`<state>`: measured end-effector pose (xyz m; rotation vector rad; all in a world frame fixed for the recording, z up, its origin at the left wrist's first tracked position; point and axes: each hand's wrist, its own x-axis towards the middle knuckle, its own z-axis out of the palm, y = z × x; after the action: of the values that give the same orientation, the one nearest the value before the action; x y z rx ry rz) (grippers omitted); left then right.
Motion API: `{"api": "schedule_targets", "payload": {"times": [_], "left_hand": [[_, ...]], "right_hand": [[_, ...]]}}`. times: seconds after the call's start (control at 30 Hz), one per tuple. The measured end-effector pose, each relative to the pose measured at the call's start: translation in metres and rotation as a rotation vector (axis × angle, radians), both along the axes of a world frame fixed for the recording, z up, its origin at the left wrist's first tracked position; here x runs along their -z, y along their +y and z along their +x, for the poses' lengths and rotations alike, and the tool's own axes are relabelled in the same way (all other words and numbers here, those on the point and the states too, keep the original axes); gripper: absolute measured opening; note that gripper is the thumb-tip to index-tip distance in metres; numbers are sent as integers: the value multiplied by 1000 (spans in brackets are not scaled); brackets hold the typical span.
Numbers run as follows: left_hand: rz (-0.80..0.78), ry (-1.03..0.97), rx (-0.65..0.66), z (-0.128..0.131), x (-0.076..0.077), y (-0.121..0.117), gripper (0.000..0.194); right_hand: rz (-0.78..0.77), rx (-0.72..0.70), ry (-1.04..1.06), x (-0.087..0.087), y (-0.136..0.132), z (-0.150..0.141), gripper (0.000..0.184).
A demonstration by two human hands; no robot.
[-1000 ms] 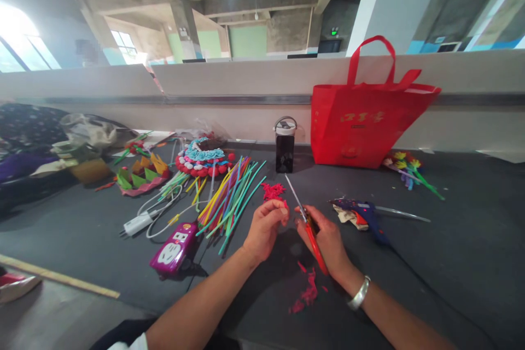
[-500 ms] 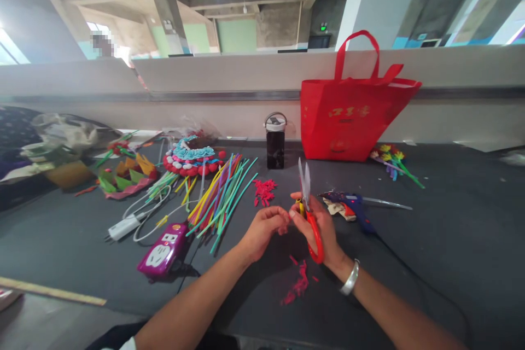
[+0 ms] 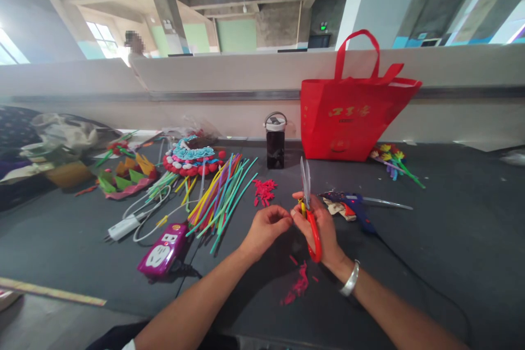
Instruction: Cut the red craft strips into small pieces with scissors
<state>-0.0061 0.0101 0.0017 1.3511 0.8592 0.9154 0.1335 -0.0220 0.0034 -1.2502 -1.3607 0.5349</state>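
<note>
My right hand point(image 3: 322, 227) is closed around red-handled scissors point(image 3: 314, 235), whose blades point up and away from me. Its thumb and fingertips meet those of my left hand point(image 3: 268, 229), which is pinched. Whatever lies between the left fingertips is too small to make out. Beyond the hands sits a pile of short red pieces point(image 3: 264, 191). Red scraps point(image 3: 301, 284) are scattered on the dark table below the right hand. To the left lies a bundle of coloured pipe cleaners point(image 3: 223, 194).
A blue glue gun point(image 3: 356, 208) lies to the right, its cord trailing forward. Behind stand a dark tumbler point(image 3: 275, 147) and a red bag point(image 3: 348, 120). On the left are a purple power strip point(image 3: 164, 251), a white plug adapter point(image 3: 124, 227) and pompom crafts point(image 3: 192, 156).
The left fingers have shifted slightly and closed together near the right fingertips. The scissors have tilted a little. In the background, a person has moved to the right.
</note>
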Motion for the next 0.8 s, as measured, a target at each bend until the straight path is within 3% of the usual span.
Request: {"api": "schedule_targets", "payload": {"times": [0.23, 0.4, 0.6, 0.8], "left_hand": [[-50, -13, -10, 0, -1, 0, 12], [-94, -204, -36, -3, -7, 0, 9], [-108, -477, -121, -8, -13, 3, 13], [-92, -538, -137, -10, -12, 4, 16]], "right_hand": [[24, 17, 0, 3, 1, 1, 27], [27, 114, -131, 9, 5, 7, 26], [47, 34, -369, 25, 1, 0, 37], [20, -13, -478, 21, -4, -5, 43]]}}
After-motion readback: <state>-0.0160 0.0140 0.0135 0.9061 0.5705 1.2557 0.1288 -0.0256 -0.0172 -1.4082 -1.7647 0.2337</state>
